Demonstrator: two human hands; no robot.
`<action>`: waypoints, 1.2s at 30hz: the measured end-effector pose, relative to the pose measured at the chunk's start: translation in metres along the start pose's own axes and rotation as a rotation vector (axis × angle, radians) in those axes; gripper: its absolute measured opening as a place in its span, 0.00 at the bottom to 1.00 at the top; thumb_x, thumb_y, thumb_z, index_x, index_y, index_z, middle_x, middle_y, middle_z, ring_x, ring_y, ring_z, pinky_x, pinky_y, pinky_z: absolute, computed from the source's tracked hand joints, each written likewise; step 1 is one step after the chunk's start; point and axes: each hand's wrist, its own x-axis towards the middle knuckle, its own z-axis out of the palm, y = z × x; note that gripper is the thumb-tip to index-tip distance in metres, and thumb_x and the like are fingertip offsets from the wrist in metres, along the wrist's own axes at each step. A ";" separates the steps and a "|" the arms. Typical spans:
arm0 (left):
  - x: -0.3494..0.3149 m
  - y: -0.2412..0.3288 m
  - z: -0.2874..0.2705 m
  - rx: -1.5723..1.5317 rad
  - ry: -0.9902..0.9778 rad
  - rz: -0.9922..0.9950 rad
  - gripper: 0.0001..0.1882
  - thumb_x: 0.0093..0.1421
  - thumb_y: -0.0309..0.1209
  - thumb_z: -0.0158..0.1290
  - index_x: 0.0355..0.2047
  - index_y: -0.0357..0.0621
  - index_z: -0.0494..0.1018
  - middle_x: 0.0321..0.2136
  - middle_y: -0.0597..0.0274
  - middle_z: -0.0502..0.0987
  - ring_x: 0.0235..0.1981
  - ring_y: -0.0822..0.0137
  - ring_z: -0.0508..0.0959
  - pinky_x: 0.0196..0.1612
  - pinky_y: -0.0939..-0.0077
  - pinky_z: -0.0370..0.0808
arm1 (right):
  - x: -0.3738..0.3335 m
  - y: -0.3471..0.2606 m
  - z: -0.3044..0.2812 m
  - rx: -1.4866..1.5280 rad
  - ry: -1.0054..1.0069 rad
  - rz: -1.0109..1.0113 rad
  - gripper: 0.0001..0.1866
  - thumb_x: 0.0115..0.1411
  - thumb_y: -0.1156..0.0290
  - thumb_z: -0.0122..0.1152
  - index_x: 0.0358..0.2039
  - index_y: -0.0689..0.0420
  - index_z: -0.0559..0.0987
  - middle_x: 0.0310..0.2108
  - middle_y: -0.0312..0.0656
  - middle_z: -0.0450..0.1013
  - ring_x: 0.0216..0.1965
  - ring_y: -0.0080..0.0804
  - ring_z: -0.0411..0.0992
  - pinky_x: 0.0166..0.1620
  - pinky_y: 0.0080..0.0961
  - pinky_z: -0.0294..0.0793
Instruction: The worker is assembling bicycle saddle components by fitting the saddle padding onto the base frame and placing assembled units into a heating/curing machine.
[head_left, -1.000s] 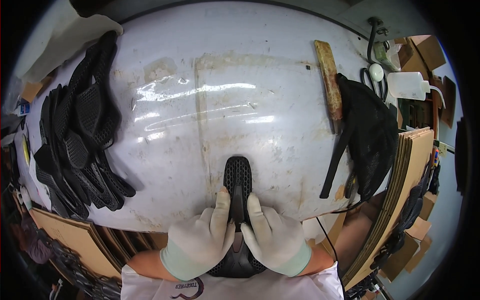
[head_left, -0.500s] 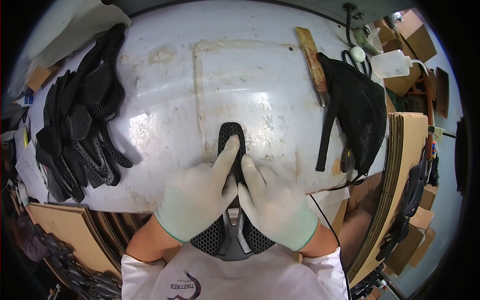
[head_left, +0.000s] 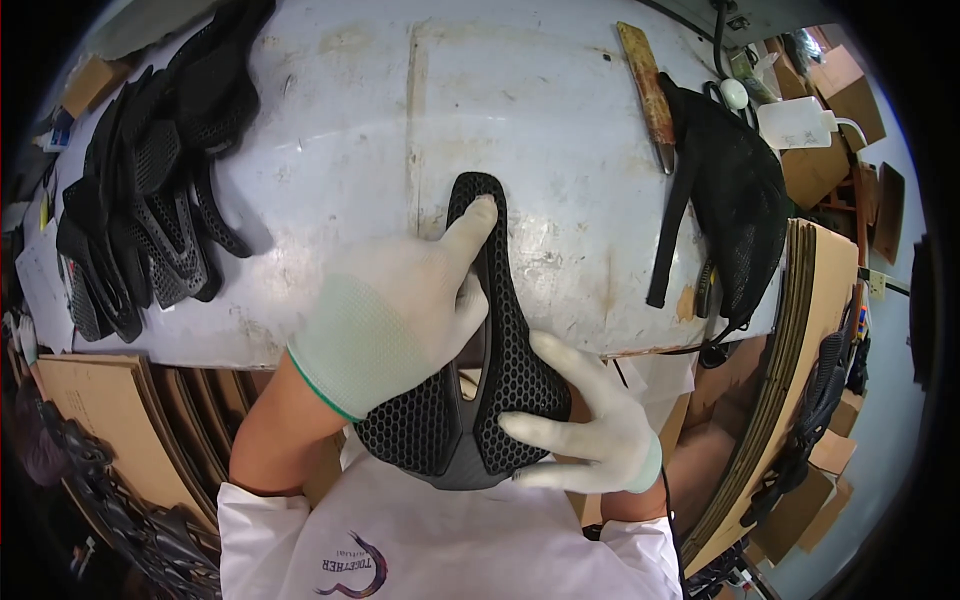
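Note:
A black bicycle saddle (head_left: 525, 385) with a honeycomb surface lies lengthwise in front of me, nose away and wide rear near my shirt. A long slot runs down its middle. My left hand (head_left: 400, 290), in a white glove with a green cuff, holds the saddle from the left. Its index finger presses along the nose and its other fingers are curled. My right hand (head_left: 600, 425), gloved alike, has its fingers spread against the right rear wing, touching its top and edge. The saddle's underside is hidden.
Several black honeycomb saddle covers (head_left: 160, 180) are heaped at the table's left. At right lie a rusty flat blade (head_left: 648, 85), a black mesh bag (head_left: 735, 200) and a white squeeze bottle (head_left: 795, 123). Stacked cardboard (head_left: 805, 300) stands beyond the right edge.
The saddle now shows more fully in front of me. My right hand has left the nose and moved back to the right rear wing, fingers spreading. My left index finger stays on the nose.

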 end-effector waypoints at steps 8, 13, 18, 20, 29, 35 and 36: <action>-0.003 0.001 0.001 0.035 0.009 -0.010 0.28 0.61 0.28 0.56 0.64 0.42 0.74 0.19 0.41 0.77 0.20 0.45 0.80 0.27 0.54 0.75 | -0.007 0.003 -0.001 -0.118 -0.073 0.022 0.32 0.47 0.46 0.78 0.52 0.45 0.88 0.68 0.71 0.63 0.63 0.67 0.72 0.65 0.48 0.71; -0.003 0.003 0.003 0.039 0.011 -0.023 0.28 0.61 0.28 0.56 0.64 0.43 0.74 0.19 0.42 0.76 0.20 0.45 0.79 0.27 0.54 0.75 | -0.002 -0.002 0.003 -0.107 -0.010 -0.013 0.33 0.48 0.50 0.79 0.53 0.51 0.87 0.68 0.74 0.62 0.62 0.68 0.73 0.64 0.48 0.71; -0.003 0.007 0.001 0.065 0.003 -0.045 0.28 0.62 0.28 0.55 0.64 0.43 0.74 0.19 0.42 0.77 0.20 0.45 0.79 0.27 0.54 0.76 | -0.007 0.006 0.003 -0.065 0.010 -0.078 0.34 0.48 0.51 0.80 0.55 0.54 0.86 0.68 0.75 0.61 0.64 0.70 0.71 0.66 0.49 0.69; -0.003 0.006 0.004 0.059 0.007 -0.063 0.28 0.62 0.28 0.55 0.64 0.43 0.74 0.19 0.42 0.77 0.20 0.45 0.80 0.27 0.54 0.76 | -0.011 0.007 0.003 0.022 -0.037 -0.063 0.34 0.51 0.53 0.81 0.56 0.55 0.84 0.70 0.76 0.56 0.68 0.77 0.63 0.67 0.57 0.68; -0.002 0.011 0.006 0.130 -0.020 -0.088 0.26 0.62 0.27 0.57 0.63 0.45 0.74 0.17 0.47 0.76 0.19 0.48 0.79 0.26 0.55 0.75 | -0.020 0.011 0.044 -0.013 0.038 0.004 0.38 0.54 0.53 0.79 0.63 0.51 0.78 0.73 0.75 0.51 0.70 0.80 0.58 0.68 0.60 0.66; -0.003 0.006 0.006 0.088 0.001 -0.068 0.27 0.62 0.25 0.56 0.63 0.45 0.74 0.16 0.49 0.75 0.17 0.50 0.78 0.24 0.57 0.75 | -0.003 -0.005 0.028 -0.343 -0.011 -0.009 0.21 0.57 0.67 0.68 0.52 0.55 0.84 0.61 0.61 0.71 0.62 0.64 0.72 0.65 0.51 0.72; -0.003 0.005 0.005 0.078 -0.023 -0.079 0.27 0.62 0.25 0.56 0.64 0.45 0.74 0.17 0.49 0.75 0.17 0.51 0.78 0.24 0.57 0.75 | 0.000 -0.007 0.028 -0.414 -0.012 -0.023 0.18 0.56 0.69 0.66 0.48 0.56 0.85 0.56 0.56 0.77 0.59 0.57 0.76 0.64 0.48 0.74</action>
